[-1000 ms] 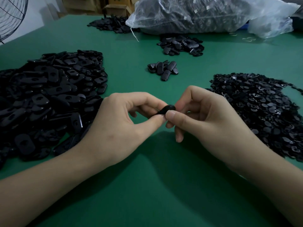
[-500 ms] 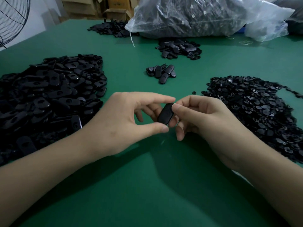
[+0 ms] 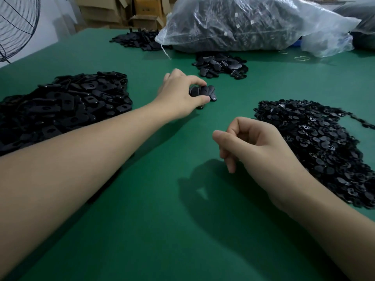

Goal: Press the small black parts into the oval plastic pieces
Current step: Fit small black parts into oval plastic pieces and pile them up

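My left hand [image 3: 182, 92] is stretched forward over the green table [image 3: 154, 209]. Its thumb and fingers pinch a black oval piece [image 3: 195, 92] at the near edge of a small heap of oval pieces [image 3: 211, 92]. Nearer to me, my right hand [image 3: 253, 145] hovers over the table with loosely curled fingers, and nothing shows in it. A big pile of oval plastic pieces with holes [image 3: 67, 104] lies on the left. The spread of small black parts [image 3: 316, 138] lies on the right, just beyond my right hand.
Another heap of black pieces [image 3: 221, 65] lies farther back, with a flat pile [image 3: 138, 39] at the far left. A large clear bag of parts [image 3: 243, 23] fills the back edge. Cardboard boxes [image 3: 113, 9] and a fan [image 3: 16, 27] stand beyond.
Both hands held one oval piece together before. Now my left hand has carried it forward to the small heap, and my right hand has let go and stayed near me.
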